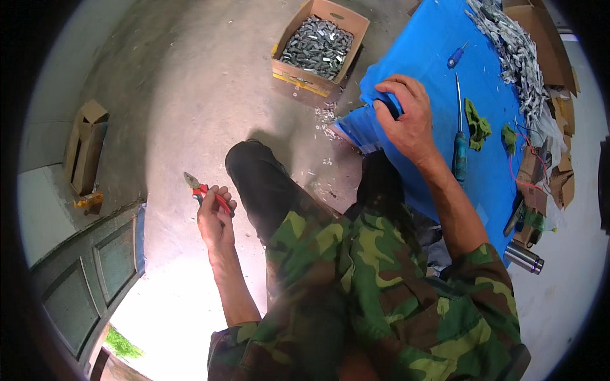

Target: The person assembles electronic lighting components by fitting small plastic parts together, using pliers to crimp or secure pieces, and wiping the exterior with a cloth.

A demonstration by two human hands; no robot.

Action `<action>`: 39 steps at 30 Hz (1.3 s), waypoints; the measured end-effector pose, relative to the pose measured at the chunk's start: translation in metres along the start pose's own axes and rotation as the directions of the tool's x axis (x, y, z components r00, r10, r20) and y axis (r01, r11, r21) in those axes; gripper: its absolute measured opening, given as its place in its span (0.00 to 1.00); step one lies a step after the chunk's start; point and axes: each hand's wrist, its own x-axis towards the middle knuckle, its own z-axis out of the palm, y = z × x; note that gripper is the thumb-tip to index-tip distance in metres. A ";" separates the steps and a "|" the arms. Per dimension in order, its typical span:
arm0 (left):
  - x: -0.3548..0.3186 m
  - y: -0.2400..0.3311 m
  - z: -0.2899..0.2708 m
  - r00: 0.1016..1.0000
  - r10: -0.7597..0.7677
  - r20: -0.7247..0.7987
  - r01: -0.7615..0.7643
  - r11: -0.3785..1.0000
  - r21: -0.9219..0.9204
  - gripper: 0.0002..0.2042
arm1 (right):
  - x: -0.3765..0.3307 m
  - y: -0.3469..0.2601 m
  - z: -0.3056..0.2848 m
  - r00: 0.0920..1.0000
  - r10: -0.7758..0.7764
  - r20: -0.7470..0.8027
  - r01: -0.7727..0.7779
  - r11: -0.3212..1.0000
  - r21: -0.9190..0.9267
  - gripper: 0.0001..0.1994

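Out to my left, my left hand (216, 214) is closed round a pair of pliers (202, 189) with red handles; the metal jaws point up and away from me. My right hand (408, 120) is at the near left corner of the blue-covered table (432, 89). Its thumb and fingers curl round a small dark thing (389, 105), mostly hidden by the hand, so I cannot make out its kind. To the right of that hand lie a long screwdriver (460, 140) with a teal handle, a short blue screwdriver (454, 59) and a green cloth (476, 120).
A cardboard box (351, 19) full of small metal pieces stands on the floor ahead. Many metal strips (518, 51) are heaped along the table's right side. Scraps litter the floor by the table corner. A narrow open carton (82, 152) stands at the left.
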 end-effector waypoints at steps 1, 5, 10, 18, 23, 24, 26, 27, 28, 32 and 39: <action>0.002 0.001 0.002 1.000 -0.007 -0.001 0.007 1.000 0.021 0.14 | -0.001 0.001 0.000 1.000 0.005 0.003 -0.005 1.000 0.000 0.13; 0.013 0.006 0.012 0.999 -0.020 0.033 0.018 0.998 0.062 0.14 | 0.001 0.002 0.000 1.000 -0.002 0.005 0.002 1.000 -0.016 0.13; 0.015 0.014 0.032 0.997 0.014 0.081 -0.018 0.999 0.047 0.13 | 0.003 0.000 0.000 1.000 -0.016 0.000 0.016 1.000 0.002 0.13; 0.009 0.012 0.040 0.995 0.042 0.091 -0.039 0.999 -0.025 0.13 | 0.004 -0.004 0.001 1.000 -0.023 -0.014 0.023 1.000 0.016 0.12; 0.001 0.011 0.036 0.995 0.071 0.069 -0.072 0.997 0.005 0.13 | 0.004 0.001 0.002 0.999 -0.032 -0.040 0.034 0.998 0.046 0.11; 0.000 0.012 0.031 0.997 0.061 0.042 -0.062 0.998 0.010 0.13 | 0.004 -0.002 0.003 0.999 -0.029 -0.038 0.030 0.998 0.046 0.10; 0.007 0.010 0.022 0.995 0.021 0.096 -0.020 1.000 -0.017 0.13 | 0.009 -0.003 -0.001 0.999 -0.025 -0.033 0.026 0.999 0.031 0.10; 0.011 0.007 0.020 0.992 0.004 0.129 0.000 0.999 -0.034 0.13 | 0.006 -0.002 -0.002 0.999 -0.021 -0.026 0.021 0.999 0.025 0.10; 0.007 0.008 0.027 0.993 -0.002 0.122 0.002 1.000 -0.003 0.13 | 0.003 -0.001 -0.004 1.000 -0.011 -0.018 0.011 1.000 0.019 0.10; 0.004 0.014 0.030 0.989 -0.006 0.149 -0.004 0.998 0.064 0.12 | 0.004 -0.007 -0.008 1.000 -0.003 -0.015 0.003 1.000 0.023 0.11; -0.005 0.024 0.071 0.978 0.031 0.206 -0.065 0.985 0.160 0.14 | -0.005 -0.004 0.000 0.999 0.002 -0.053 0.002 0.997 0.073 0.10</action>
